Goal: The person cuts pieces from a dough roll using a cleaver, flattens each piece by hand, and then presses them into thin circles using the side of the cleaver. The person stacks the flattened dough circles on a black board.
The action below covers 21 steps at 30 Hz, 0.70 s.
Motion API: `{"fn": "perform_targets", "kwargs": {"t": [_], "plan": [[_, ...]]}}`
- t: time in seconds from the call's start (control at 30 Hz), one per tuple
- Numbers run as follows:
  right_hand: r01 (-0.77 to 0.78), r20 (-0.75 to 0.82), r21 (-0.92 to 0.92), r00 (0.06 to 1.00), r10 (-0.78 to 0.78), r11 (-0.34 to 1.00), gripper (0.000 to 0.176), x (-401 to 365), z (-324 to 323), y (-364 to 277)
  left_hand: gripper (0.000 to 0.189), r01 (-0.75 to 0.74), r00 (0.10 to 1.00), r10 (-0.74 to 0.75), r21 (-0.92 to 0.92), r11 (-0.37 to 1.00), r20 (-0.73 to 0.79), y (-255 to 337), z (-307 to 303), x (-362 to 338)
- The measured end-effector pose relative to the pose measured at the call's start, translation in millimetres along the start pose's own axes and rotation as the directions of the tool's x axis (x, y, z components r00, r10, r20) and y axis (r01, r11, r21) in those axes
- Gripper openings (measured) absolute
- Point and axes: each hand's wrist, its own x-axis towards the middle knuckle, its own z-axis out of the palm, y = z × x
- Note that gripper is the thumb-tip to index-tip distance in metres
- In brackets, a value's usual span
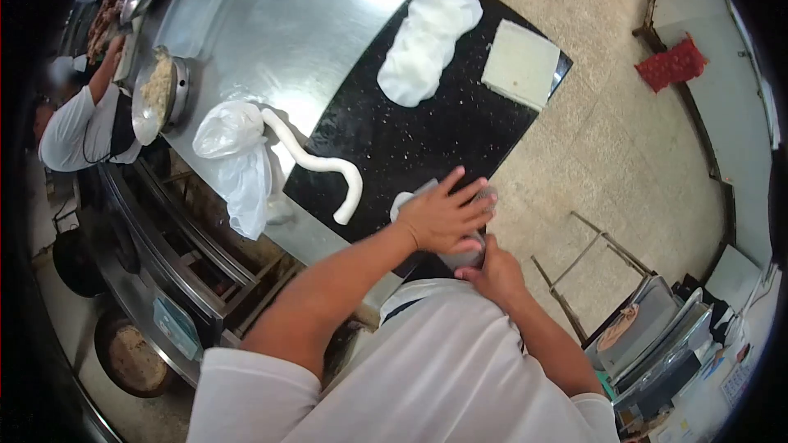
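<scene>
Dough rope (328, 165): white, smooth, evenly thick, lying in an S-curve from the steel part of the counter (271, 20) onto its black surface. Flattened dough pieces (430, 43): white, thin, soft-edged, overlapping in an elongated pile on the black surface. Small dough piece (400, 204): white, partly hidden, at the near edge. Grey, glossy item (465, 256): beside that piece, mostly covered by both hands (447, 221); full shape not determinable.
</scene>
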Motion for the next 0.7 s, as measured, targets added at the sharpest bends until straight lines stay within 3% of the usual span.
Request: {"fn": "perform_targets", "kwargs": {"t": [0.07, 0.13, 0.27, 0.33, 0.4, 0.47, 0.5, 0.6, 0.7], "plan": [[-0.081, -0.041, -0.036, 0.996, 0.079, 0.996, 0.075, -8.4, -7.5, -13.4, 0.064, -0.02, 1.0, 0.02, 0.03, 0.999, 0.01, 3.8, -3.7, -0.1], [0.023, -0.053, -0.165, 0.998, -0.032, 0.986, 0.073, 17.8, -36.6, -27.0, 0.063, 0.07, 0.995, -0.057, 0.149, 0.986, -0.087, -21.3, -20.0, 13.0], [0.128, -0.101, -0.227, 0.983, -0.154, 0.965, 0.069, 37.5, -48.0, -44.4, 0.065, 0.127, 0.988, -0.112, 0.151, 0.98, -0.103, -57.2, -38.3, 21.2], [0.168, -0.131, -0.096, 0.975, -0.18, 0.981, 0.066, 30.1, -31.4, -35.9, 0.067, 0.127, 0.99, -0.116, 0.153, 0.98, -0.083, -47.4, -28.9, 11.0], [0.205, -0.016, -0.033, 0.979, -0.205, 0.978, 0.067, 14.1, -1.6, 4.7, 0.068, 0.095, 0.995, -0.091, 0.141, 0.985, -0.034, -14.5, -7.1, -10.6], [0.157, 0.013, 0.061, 0.987, -0.158, 0.986, 0.069, -7.5, 17.4, 25.3, 0.069, 0.073, 0.993, -0.073, 0.002, 0.997, 0.096, 23.6, -5.8, -17.8], [0.146, 0.02, 0.061, 0.989, -0.148, 0.987, 0.069, -0.8, 12.0, 24.9, 0.068, 0.022, 1.0, -0.022, 0.019, 1.0, 0.022, 26.5, 5.0, -10.9], [-0.031, 0.008, 0.057, 1.0, 0.03, 0.998, 0.072, 0.6, -6.9, 9.5, 0.067, 0.036, 0.999, -0.037, 0.095, 0.995, 0.009, -2.1, 1.2, 18.5], [0.093, -0.133, -0.112, 0.985, -0.107, 0.989, 0.073, 40.9, -58.5, -14.3, 0.067, 0.079, 0.996, -0.072, 0.165, 0.983, -0.052, -37.2, -17.7, 39.9]]}}
